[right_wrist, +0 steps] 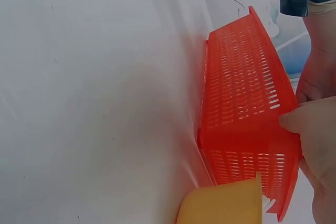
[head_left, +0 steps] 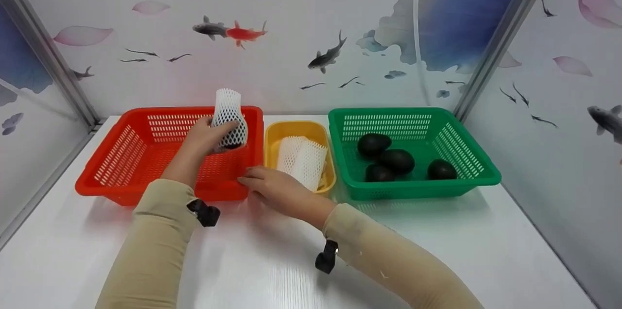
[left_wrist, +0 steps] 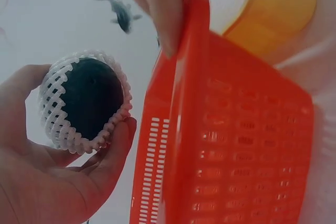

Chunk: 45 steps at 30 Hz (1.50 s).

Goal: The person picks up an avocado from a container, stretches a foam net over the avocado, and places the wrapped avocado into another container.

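My left hand [head_left: 206, 136] holds a dark avocado [left_wrist: 93, 98] inside a white foam net sleeve [head_left: 227, 110] above the red basket [head_left: 170, 127]. The sleeve's loose end points up in the head view, while the left wrist view shows the avocado's rounded end exposed at the opening. At the basket's front right corner, my right hand [head_left: 282, 192] grips the rim, its thumb [right_wrist: 296, 121] on the outer side. Several dark avocados [head_left: 396, 161] lie in the green basket [head_left: 413, 190] on the right. More foam net sleeves [head_left: 310, 163] fill the small yellow basket [head_left: 296, 128].
The three baskets stand in a row on a white table [head_left: 272, 260], the yellow one between red and green. Behind them rises a wall [head_left: 282, 76] printed with fish and petals. Metal posts [head_left: 505, 32] mark the corners, with side panels left and right.
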Each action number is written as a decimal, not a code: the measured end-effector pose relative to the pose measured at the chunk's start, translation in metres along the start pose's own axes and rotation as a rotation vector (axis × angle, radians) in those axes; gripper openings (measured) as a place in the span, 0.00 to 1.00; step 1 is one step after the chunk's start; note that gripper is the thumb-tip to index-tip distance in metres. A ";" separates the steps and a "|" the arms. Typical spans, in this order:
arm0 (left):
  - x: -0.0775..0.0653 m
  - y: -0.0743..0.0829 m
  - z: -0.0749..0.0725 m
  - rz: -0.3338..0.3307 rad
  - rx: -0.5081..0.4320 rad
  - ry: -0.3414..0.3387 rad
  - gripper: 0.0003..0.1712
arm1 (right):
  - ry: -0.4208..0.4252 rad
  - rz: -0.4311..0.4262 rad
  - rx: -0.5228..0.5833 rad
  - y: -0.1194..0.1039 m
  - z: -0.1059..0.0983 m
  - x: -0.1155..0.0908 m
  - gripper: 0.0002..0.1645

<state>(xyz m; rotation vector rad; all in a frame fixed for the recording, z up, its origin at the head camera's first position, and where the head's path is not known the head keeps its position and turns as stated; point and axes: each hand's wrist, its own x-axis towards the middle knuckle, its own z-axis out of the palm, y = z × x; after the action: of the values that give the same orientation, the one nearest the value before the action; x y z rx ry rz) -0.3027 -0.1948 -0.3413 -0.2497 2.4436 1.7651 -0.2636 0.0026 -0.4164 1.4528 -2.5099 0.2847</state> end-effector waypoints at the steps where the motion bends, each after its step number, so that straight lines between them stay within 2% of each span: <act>1: 0.001 0.000 -0.001 -0.003 -0.006 -0.009 0.46 | 0.009 -0.004 0.001 0.000 0.000 -0.001 0.22; 5: 0.005 -0.001 -0.002 -0.036 -0.002 -0.070 0.46 | 0.051 -0.034 0.004 -0.001 0.000 -0.006 0.20; 12: 0.006 0.000 -0.003 -0.073 0.086 -0.188 0.42 | 0.081 -0.101 0.021 -0.005 -0.001 -0.011 0.18; 14: 0.007 0.002 -0.003 -0.070 0.109 -0.212 0.41 | 0.050 -0.092 0.037 -0.006 -0.002 -0.010 0.18; 19: 0.012 0.006 0.000 -0.072 0.154 -0.245 0.41 | -0.085 0.007 0.064 -0.006 0.000 -0.003 0.21; 21: 0.015 0.006 0.002 -0.080 0.151 -0.252 0.40 | -0.124 0.024 0.072 -0.004 0.001 -0.001 0.22; 26: 0.023 0.004 0.003 -0.091 0.136 -0.258 0.39 | -0.161 0.003 0.091 0.001 -0.004 0.002 0.21; 36: 0.033 0.004 0.002 -0.047 0.257 -0.235 0.37 | -0.191 -0.065 0.140 0.007 -0.013 0.003 0.21; 45: 0.035 0.001 0.004 -0.097 0.303 -0.240 0.38 | -0.195 -0.113 0.097 0.001 -0.017 0.002 0.19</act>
<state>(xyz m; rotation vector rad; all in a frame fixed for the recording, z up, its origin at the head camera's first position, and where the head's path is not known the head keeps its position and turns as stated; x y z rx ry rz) -0.3377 -0.1925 -0.3480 -0.1166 2.4324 1.2804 -0.2642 0.0063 -0.3998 1.7304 -2.5826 0.2602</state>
